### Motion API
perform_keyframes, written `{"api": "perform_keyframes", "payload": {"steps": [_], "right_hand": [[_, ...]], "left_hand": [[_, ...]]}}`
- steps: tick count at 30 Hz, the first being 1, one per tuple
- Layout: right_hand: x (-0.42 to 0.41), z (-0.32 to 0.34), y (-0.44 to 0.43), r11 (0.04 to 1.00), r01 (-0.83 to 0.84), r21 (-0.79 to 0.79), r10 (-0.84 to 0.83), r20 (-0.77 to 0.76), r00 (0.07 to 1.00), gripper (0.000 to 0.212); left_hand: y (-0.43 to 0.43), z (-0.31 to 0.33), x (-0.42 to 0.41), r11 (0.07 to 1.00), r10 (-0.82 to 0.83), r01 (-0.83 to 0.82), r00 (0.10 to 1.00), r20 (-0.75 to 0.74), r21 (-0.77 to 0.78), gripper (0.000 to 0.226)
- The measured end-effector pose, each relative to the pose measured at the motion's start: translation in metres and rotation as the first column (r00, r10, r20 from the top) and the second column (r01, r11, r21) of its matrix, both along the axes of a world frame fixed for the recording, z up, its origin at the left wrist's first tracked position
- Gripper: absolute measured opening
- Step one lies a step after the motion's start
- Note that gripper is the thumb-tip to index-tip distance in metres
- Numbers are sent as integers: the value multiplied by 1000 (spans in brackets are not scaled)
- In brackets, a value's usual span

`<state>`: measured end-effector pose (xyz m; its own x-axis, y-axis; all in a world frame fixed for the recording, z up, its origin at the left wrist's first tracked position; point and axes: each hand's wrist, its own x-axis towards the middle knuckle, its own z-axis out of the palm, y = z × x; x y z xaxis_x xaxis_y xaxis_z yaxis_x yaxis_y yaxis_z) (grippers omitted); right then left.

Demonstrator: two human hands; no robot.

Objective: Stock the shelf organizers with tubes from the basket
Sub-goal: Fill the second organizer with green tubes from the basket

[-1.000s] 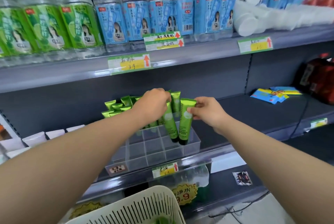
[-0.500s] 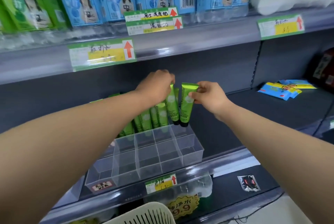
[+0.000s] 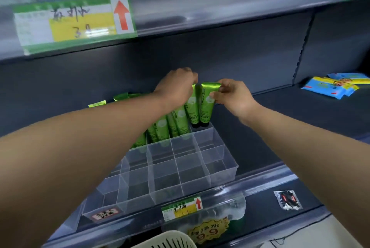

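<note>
A clear plastic organizer (image 3: 224, 169) with several square compartments sits on the dark middle shelf. Green tubes (image 3: 163, 129) stand cap-down in its back row. My left hand (image 3: 177, 85) grips the top of one green tube (image 3: 192, 107) at the back right of the organizer. My right hand (image 3: 233, 96) pinches the crimped top of another green tube (image 3: 206, 107) right beside it, its black cap just above the back right compartment. The basket (image 3: 170, 239) shows only its cream rim at the bottom edge.
The upper shelf edge with a price tag (image 3: 74, 23) hangs close above my hands. Blue and yellow packets (image 3: 334, 85) lie at the right on the same shelf. A small foil packet (image 3: 288, 199) lies on the lower shelf. The organizer's front rows hold nothing.
The view has moved closer to the shelf and lower. Both hands have carried their tubes back to the rear right of the organizer, the caps now near the compartment rim.
</note>
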<state>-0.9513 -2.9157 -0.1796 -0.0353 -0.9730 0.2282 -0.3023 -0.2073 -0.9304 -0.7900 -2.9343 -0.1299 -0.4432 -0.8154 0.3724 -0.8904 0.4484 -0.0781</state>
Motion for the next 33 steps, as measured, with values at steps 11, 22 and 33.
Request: {"api": "perform_keyframes", "payload": {"steps": [11,22,33], "right_hand": [[11,-21,-6,997,-11,76,15,-51,999,27],[18,-29,-5,992,56,110,-47,-79,996,30],[24,-7,29,994,104,37,-92,-247,965,54]], "left_hand": [[-9,-30,1,999,-21,21,1000,3,37,35],[-9,-39,5,995,-40,48,995,-90,88,54],[28,-23,2,994,-74,65,992,103,90,48]]}}
